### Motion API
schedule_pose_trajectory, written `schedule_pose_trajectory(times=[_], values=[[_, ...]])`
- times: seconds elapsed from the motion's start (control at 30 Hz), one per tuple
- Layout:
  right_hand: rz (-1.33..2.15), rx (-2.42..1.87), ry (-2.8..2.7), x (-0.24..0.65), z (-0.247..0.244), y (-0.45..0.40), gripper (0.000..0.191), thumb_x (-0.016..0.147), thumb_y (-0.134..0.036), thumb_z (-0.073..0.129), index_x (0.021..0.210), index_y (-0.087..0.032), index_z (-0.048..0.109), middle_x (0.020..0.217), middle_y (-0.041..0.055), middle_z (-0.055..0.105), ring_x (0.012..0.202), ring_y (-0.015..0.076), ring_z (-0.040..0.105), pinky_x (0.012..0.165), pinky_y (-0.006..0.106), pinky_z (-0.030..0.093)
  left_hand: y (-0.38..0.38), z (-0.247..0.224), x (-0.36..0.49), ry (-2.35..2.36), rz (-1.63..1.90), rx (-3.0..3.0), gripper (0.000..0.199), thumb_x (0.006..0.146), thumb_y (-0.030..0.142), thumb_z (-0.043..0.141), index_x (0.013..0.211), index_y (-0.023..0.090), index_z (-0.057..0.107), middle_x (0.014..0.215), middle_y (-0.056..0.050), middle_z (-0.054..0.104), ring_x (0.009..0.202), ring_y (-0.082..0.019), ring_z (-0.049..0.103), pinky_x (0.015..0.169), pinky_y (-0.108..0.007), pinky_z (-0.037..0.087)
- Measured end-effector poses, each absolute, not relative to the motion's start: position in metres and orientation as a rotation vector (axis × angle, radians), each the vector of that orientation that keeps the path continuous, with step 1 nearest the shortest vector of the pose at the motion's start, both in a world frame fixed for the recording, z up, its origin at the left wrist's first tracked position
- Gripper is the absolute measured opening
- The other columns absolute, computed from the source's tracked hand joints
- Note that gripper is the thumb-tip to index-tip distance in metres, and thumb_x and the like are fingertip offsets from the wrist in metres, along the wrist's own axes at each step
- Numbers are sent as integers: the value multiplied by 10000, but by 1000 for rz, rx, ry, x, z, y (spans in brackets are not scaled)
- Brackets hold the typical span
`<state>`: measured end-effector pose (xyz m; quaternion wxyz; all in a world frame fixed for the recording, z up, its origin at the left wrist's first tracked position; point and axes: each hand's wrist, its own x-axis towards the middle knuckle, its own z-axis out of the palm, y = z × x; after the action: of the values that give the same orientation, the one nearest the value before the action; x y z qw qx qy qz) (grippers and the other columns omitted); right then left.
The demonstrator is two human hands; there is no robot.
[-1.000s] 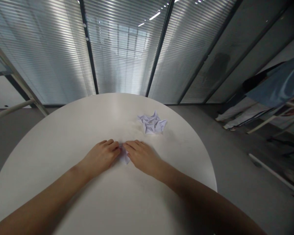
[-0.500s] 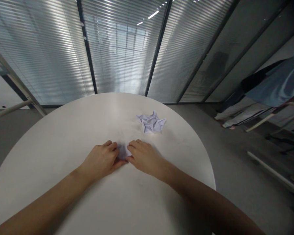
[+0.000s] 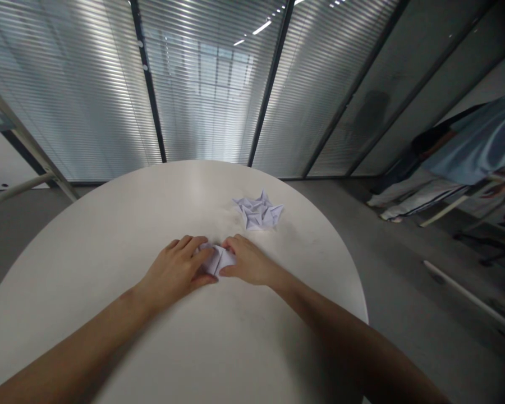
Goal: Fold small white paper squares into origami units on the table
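Observation:
A small piece of folded white paper (image 3: 219,260) lies on the round white table (image 3: 160,196), between my hands. My left hand (image 3: 180,266) grips its left side, with a finger across the top and the thumb at the near edge. On the other side, my right hand (image 3: 247,260) pinches the paper's right end between thumb and fingers. A crease or flap edge runs across the paper's middle. Farther back and to the right sits a pointed, star-like folded paper shape (image 3: 258,211), which neither hand touches.
Glass partitions with blinds (image 3: 210,95) stand behind the table's far edge. To the left is a light-coloured metal frame (image 3: 37,151). At the far right a person in a blue top (image 3: 475,146) stands beside some furniture, away from the table.
My right hand has shifted slightly right, and more of the folded paper shows between my hands. My left index finger now reaches over the paper's top.

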<state>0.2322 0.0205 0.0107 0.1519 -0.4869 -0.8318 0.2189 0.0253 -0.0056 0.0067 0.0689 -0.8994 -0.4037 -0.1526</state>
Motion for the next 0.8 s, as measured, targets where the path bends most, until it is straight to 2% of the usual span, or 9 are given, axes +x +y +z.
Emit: schedule_pose_trajectory(times=[0.13,0.2,0.33,0.47,0.57,0.67,0.8], values=[[552,-1405,-2214,232,15,21,166,713,-202,711,795,-166,571,791,-8,539,734,130,504,662,252,351,-1,-1,21,-1208,-592,-2615,353,831,362,604,1145,217,534,1318,-121,488,1062,-292,533,859,-455,482],[594,-1372,-2127,230,16,21,145,737,-198,678,713,-173,538,693,-34,512,648,109,470,598,235,323,1,-3,19,-1199,-734,-2566,288,842,296,586,1109,208,528,1349,-135,455,1041,-272,553,854,-435,492],[877,-1277,-1885,226,11,19,110,768,-231,628,768,-186,528,640,-47,524,558,95,475,500,207,327,1,-1,18,-1207,-1063,-2534,205,857,230,552,1047,196,485,1367,-150,422,999,-211,586,855,-377,507],[1142,-1184,-1653,219,4,16,236,745,-216,629,944,-199,504,698,-37,579,503,98,534,426,192,392,-4,5,22,-1311,-1122,-2693,140,890,207,474,1028,206,449,1343,-132,443,1057,-204,575,865,-365,502],[1331,-1109,-1539,213,4,11,334,742,-228,637,1025,-211,460,700,-46,580,421,92,524,367,198,414,-8,9,26,-1429,-1150,-2823,109,890,255,482,989,217,458,1316,-109,456,1126,-218,537,901,-378,475],[1436,-952,-1511,210,7,5,316,750,-294,668,983,-209,471,726,-42,566,466,92,543,403,208,452,-10,13,29,-1481,-1216,-2971,170,858,315,550,972,219,468,1274,-95,482,1126,-218,525,892,-369,466],[1527,-769,-1519,210,11,1,312,742,-403,692,864,-201,489,743,-30,555,597,104,564,517,222,481,-10,15,32,-1533,-1357,-3139,331,740,370,693,934,209,478,1192,-82,543,1029,-217,565,844,-368,478]])
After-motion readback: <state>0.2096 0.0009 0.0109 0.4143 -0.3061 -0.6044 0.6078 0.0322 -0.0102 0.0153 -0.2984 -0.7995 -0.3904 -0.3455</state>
